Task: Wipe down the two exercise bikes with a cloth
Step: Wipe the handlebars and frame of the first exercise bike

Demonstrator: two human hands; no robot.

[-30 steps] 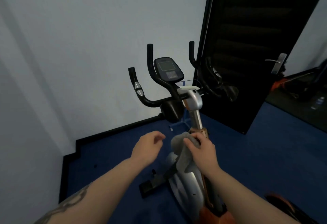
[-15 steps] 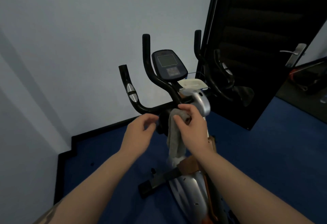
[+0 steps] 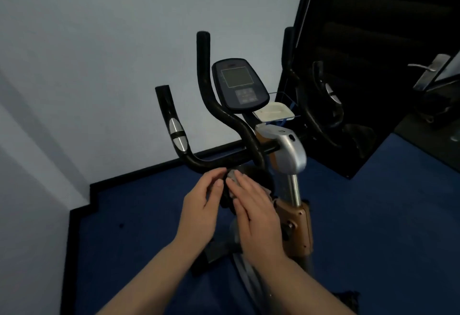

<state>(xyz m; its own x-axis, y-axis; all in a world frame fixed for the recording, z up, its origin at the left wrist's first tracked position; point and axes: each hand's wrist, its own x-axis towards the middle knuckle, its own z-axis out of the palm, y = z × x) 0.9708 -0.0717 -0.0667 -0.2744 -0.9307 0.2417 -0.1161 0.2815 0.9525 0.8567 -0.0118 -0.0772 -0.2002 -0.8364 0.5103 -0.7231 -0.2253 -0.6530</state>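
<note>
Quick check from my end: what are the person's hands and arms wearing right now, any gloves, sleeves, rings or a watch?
Nothing that shows. The left hand and right hand are bare, without gloves or visible rings. Both forearms are bare up to the frame's lower edge: no sleeves, watch or wristband in view.

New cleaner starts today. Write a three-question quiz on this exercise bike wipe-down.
1. True or false: the cloth lies on the floor.
2. Which hand lies flat over the cloth? A) right hand B) left hand
3. What sits between the upright handlebars?

Key
1. False; it is at the hands, just below the handlebar crossbar.
2. A
3. The console, its screen dark.
</note>
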